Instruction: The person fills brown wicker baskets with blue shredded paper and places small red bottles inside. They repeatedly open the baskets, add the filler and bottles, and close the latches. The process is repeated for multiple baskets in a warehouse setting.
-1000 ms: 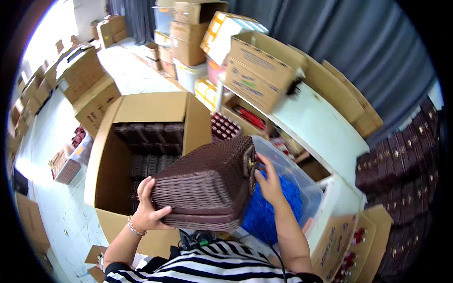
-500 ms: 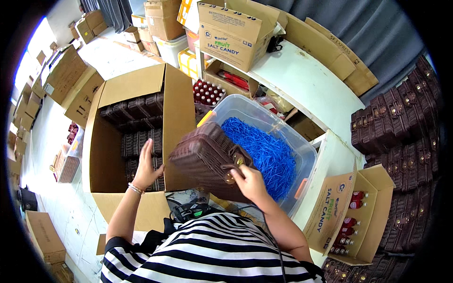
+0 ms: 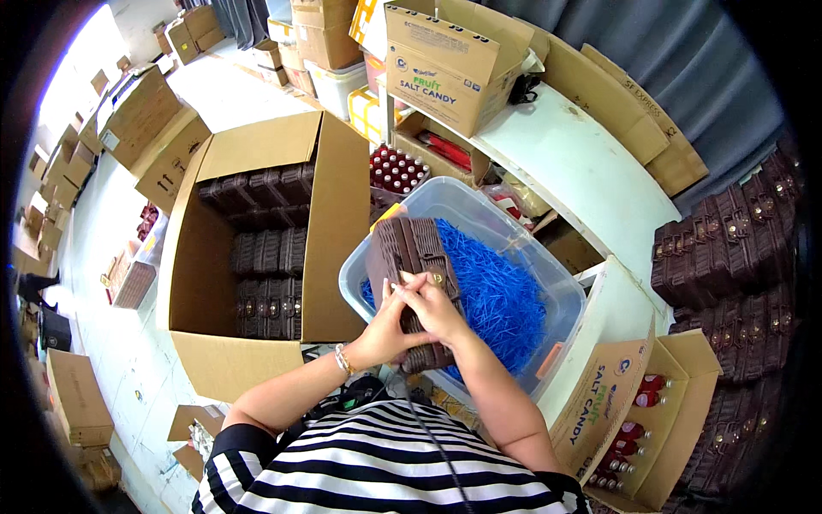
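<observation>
A dark brown woven case (image 3: 396,248) with brass-coloured fittings stands over the near left part of a see-through plastic bin (image 3: 358,272). Blue shredded filler (image 3: 505,300) shows in the bin beside it. My left hand (image 3: 383,336) grips the near part of the case, its fingertips close to the front clasp. My right hand (image 3: 435,310) meets it there, fingers bent and pinched at the clasp and strap. The two hands touch each other and partly hide the case's front.
A tall open carton (image 3: 338,231) at left holds several stacked woven cases (image 3: 270,253). More cases (image 3: 728,231) pile up at the far right. An open carton (image 3: 599,403) with red bottles stands near right. A white table (image 3: 591,141) carries another carton (image 3: 445,73).
My left hand has come from the tall carton onto the case. The case has swung more upright over the bin, and both hands now meet at its clasp.
</observation>
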